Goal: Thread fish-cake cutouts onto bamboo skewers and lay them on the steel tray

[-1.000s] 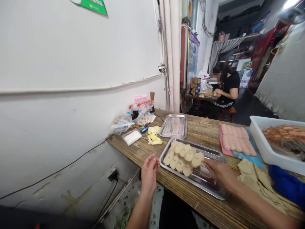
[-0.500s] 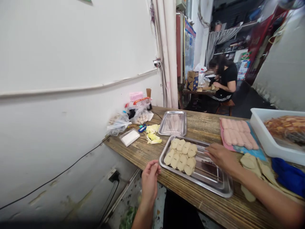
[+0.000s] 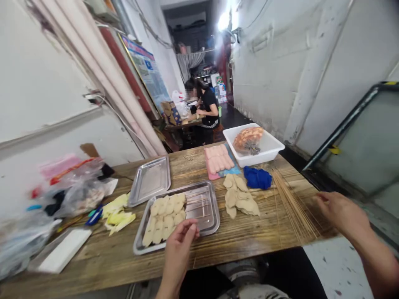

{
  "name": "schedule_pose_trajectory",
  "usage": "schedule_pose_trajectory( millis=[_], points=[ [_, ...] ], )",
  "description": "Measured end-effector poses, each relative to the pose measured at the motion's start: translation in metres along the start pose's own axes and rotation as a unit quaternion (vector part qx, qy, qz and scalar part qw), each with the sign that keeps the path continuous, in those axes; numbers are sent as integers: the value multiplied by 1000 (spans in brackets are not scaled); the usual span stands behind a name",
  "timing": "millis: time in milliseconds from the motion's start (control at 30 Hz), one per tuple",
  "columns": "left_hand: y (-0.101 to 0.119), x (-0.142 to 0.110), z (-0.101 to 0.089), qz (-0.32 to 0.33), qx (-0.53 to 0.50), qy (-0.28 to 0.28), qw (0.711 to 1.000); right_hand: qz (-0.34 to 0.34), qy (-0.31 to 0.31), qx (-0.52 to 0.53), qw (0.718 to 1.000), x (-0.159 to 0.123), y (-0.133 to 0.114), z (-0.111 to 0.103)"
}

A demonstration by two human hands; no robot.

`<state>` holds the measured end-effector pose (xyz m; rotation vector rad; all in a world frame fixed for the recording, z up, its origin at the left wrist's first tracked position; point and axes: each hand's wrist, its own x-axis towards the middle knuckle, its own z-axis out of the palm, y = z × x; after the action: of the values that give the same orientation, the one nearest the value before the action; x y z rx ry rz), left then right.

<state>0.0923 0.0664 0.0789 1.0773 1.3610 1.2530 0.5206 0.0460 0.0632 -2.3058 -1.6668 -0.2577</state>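
Note:
My left hand (image 3: 180,247) is over the front edge of a metal tray (image 3: 215,222), thumb and fingers drawn together with nothing visible in them. On the tray, flat pale beige slices (image 3: 165,216) lie in two rows, with thin sticks reaching out from them to the right. My right hand (image 3: 346,216) is at the table's right end, beside a fanned bundle of thin wooden skewers (image 3: 291,207); its slightly bent fingers point left and look empty. Between the tray and the skewers is a loose pile of similar beige slices (image 3: 238,197).
Pink sausage-like pieces (image 3: 218,160) lie on a packet near a white tub (image 3: 264,155) holding bagged reddish food. A blue cloth (image 3: 257,177) is beside them. Left are another metal tray (image 3: 151,180), yellow leaves (image 3: 116,211) and plastic bags (image 3: 82,195). Someone in black (image 3: 208,101) sits behind.
The view has swung right, bringing the skewers into sight. My right hand has left the tray for the table's right end. My left hand is now over the tray's front edge.

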Motion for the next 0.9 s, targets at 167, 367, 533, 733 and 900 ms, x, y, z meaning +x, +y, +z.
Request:
schedule_pose_trajectory(
  millis=[167, 367, 533, 733, 900],
  points=[
    [13, 3, 50, 21, 54, -89, 994, -17, -59, 19, 998, -11, 1, 16],
    [20, 24, 94, 156, 227, -132, 952, -12, -134, -7, 991, 3, -6, 26],
    [19, 49, 128, 236, 332, -157, 900, 5, -211, -35, 977, 11, -6, 28],
    [28, 74, 145, 205, 468, -217, 832, 31, -232, -21, 972, 7, -5, 21],
    [36, 102, 165, 218, 541, -218, 783, 60, -212, 24, 975, 4, 0, 22]
  ],
)
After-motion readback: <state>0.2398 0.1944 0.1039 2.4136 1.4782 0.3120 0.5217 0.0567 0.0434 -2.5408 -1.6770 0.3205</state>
